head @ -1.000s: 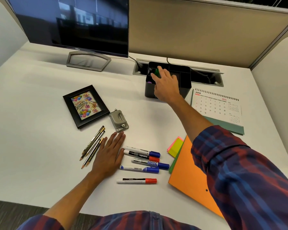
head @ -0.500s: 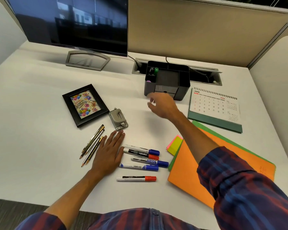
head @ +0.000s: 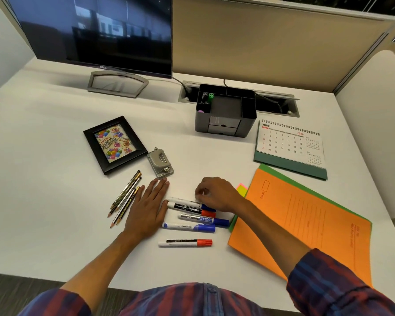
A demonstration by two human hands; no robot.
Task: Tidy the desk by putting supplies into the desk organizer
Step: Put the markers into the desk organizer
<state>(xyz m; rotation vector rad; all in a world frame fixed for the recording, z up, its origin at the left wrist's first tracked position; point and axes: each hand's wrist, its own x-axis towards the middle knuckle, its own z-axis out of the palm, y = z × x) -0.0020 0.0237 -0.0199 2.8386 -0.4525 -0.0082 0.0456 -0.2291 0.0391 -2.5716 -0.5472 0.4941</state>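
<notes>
The black desk organizer (head: 246, 124) stands at the back of the desk, with a green-capped marker (head: 211, 96) and a black one (head: 205, 95) upright in its left compartment. Several markers lie in a row at the front; my right hand (head: 217, 196) is over the topmost, blue-capped marker (head: 183, 200), fingers curled down and pinching it where it lies. Below it lie a red-capped marker (head: 192, 207), two blue ones (head: 203, 220) and a separate red one (head: 185, 242). My left hand (head: 146, 208) rests flat on the desk between the markers and several pencils (head: 126, 197).
A grey hole punch (head: 161, 164) and a framed birthday picture (head: 114, 144) lie left of centre. Sticky notes (head: 242, 189), an orange folder (head: 306, 224) and a desk calendar (head: 290, 147) are on the right. A monitor (head: 96, 30) stands at the back left.
My right hand left the organizer, where it had dropped the green marker, and came back down to the row of markers. My left hand stayed flat in place.
</notes>
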